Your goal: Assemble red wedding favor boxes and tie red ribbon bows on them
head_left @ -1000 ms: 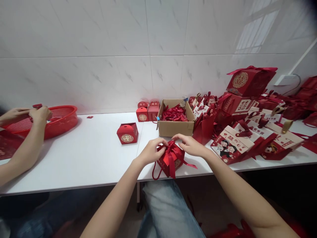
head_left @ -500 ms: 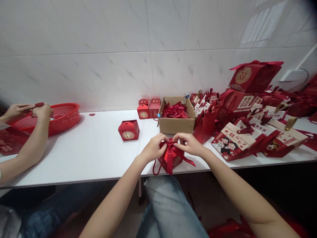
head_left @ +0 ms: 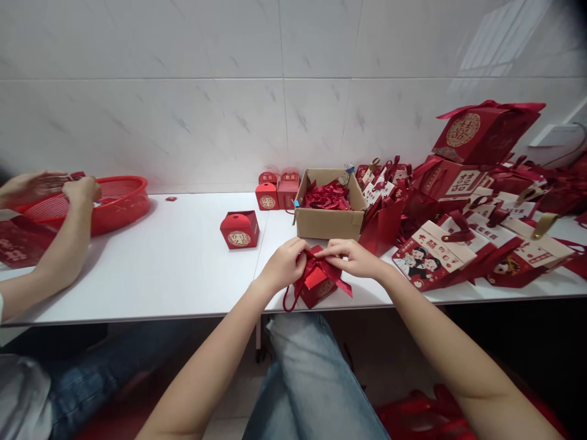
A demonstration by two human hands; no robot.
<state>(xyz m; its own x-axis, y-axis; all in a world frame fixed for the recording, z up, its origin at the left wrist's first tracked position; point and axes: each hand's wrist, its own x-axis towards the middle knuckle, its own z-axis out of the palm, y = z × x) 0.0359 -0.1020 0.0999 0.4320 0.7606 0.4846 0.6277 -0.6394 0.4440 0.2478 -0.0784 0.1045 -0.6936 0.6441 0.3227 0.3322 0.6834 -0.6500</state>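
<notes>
A small red gift box [head_left: 317, 285] sits at the front edge of the white table [head_left: 183, 269]. A dark red ribbon [head_left: 321, 270] is wrapped over its top, with loose ends trailing off both sides. My left hand [head_left: 284, 264] pinches the ribbon on the left side of the box top. My right hand [head_left: 351, 256] pinches the ribbon on the right side. Both hands are closed over the knot, and they hide part of the box top.
A cardboard box [head_left: 328, 221] of red ribbons stands just behind. A finished red box [head_left: 239, 229] lies left of it, two more red boxes [head_left: 276, 194] by the wall. Red gift bags [head_left: 463, 244] pile at the right. Another person's hands [head_left: 55, 190] work at a red basket [head_left: 112, 205] on the left.
My hands have drawn closer together over the box top, tightening the ribbon. The view has tipped down slightly. The other person's hands keep moving at the basket.
</notes>
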